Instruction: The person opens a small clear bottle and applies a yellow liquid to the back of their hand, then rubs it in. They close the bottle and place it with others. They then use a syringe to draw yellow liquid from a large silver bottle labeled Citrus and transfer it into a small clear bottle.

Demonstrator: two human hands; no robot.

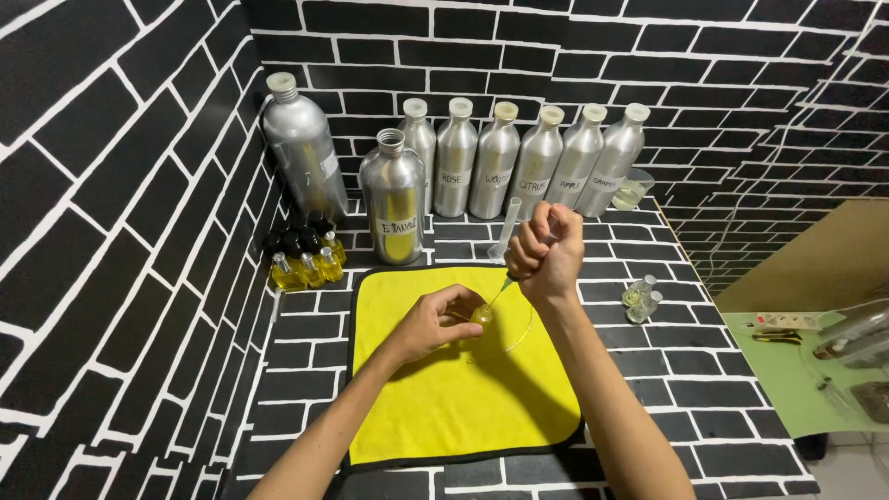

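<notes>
My left hand [433, 321] rests on a yellow cloth [463, 398] and holds a small glass bottle [481, 316] of yellowish liquid upright. My right hand [546, 250] is closed in a fist above it, gripping a syringe [501, 287] whose thin tip points down into the bottle's mouth. A clear glass beaker [512, 335] stands on the cloth just right of the bottle, partly hidden by my hands.
Several tall aluminium bottles [519, 157] line the back wall, with two bigger ones [393, 199] at the left. Small filled bottles with black caps [304, 259] cluster at left. A measuring cylinder [506, 231] stands behind my right hand. Two small bottles [641, 298] sit at the right.
</notes>
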